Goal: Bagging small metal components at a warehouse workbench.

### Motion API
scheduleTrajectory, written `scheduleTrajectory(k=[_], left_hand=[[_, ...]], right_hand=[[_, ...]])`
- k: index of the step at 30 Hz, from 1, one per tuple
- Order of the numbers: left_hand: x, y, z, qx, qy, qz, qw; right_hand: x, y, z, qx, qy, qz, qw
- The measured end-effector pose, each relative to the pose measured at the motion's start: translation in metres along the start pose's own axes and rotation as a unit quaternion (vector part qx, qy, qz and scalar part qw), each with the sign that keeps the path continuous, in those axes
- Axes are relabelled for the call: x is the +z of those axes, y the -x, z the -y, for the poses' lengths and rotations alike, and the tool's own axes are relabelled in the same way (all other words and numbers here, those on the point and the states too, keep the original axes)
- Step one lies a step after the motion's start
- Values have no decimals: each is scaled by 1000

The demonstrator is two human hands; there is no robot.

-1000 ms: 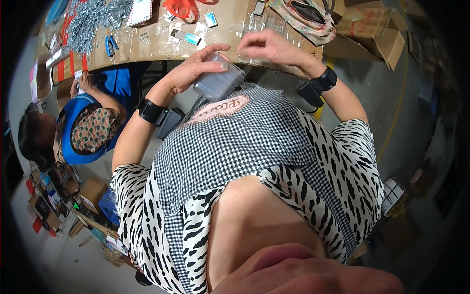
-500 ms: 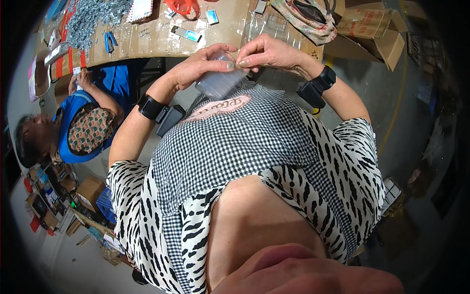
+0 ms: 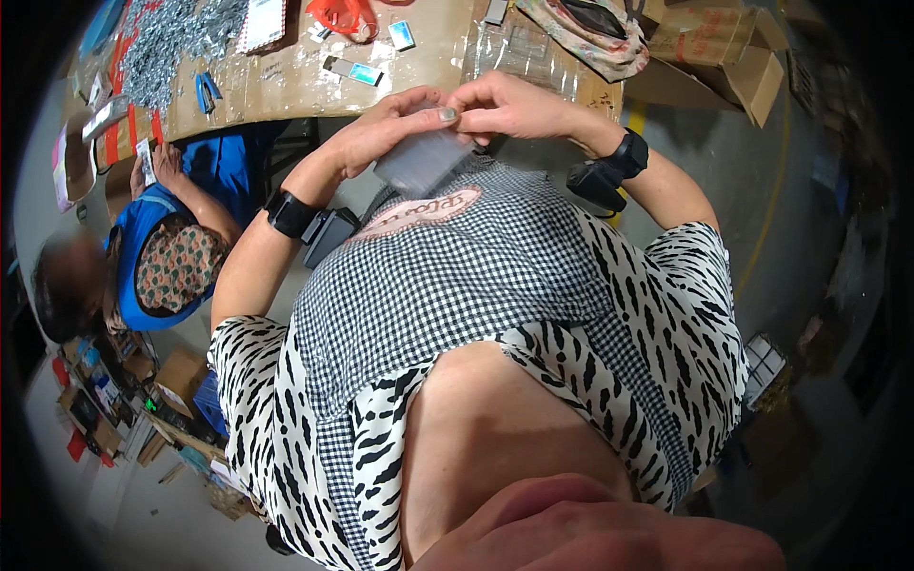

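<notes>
My left hand (image 3: pixel 390 128) and my right hand (image 3: pixel 509 103) meet over a small clear plastic bag (image 3: pixel 422 162) held against my chest, just below the table's near edge. Both hands pinch the bag's top edge, fingertips touching at the middle. The bag looks greyish and I cannot tell what is inside it. Each wrist carries a black band with a dark device strapped to it.
A cardboard-covered table (image 3: pixel 286 86) holds a heap of small metal parts (image 3: pixel 171 38), blue-handled pliers (image 3: pixel 205 92), red scissors (image 3: pixel 343 14), small packets (image 3: pixel 354 71) and clear bags (image 3: pixel 524 52). A person in blue (image 3: pixel 167 257) sits at my left. Cardboard boxes (image 3: pixel 733 57) stand at right.
My right hand has come down from above the table onto the bag's top edge, joining my left hand. The bag stays against my chest.
</notes>
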State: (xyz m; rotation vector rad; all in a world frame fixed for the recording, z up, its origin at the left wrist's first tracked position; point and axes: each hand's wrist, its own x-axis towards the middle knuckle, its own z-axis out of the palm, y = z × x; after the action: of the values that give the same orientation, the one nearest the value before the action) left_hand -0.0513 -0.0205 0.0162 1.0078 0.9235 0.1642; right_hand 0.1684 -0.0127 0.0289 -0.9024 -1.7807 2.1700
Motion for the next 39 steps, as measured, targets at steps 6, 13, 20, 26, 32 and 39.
scheduleTrajectory(k=[6, 13, 20, 26, 32, 39], left_hand=[[9, 7, -9, -27, -12, -8, 1000], [22, -1, -26, -45, -65, -16, 997], [13, -6, 0, -27, 31, -6, 999], [11, -2, -4, -19, 44, 5, 999], [9, -3, 1, -27, 65, 12, 997], [1, -4, 12, 0, 61, 39, 997]], right_hand=[[1, -3, -8, -22, 17, 28, 999], [-7, 6, -22, 47, -72, 61, 994], [-47, 28, -47, -11, -165, -184, 969], [-113, 17, -93, -74, 208, -349, 911], [-125, -4, -146, -107, 603, -345, 712], [-123, -3, -171, 1, 623, -299, 723]])
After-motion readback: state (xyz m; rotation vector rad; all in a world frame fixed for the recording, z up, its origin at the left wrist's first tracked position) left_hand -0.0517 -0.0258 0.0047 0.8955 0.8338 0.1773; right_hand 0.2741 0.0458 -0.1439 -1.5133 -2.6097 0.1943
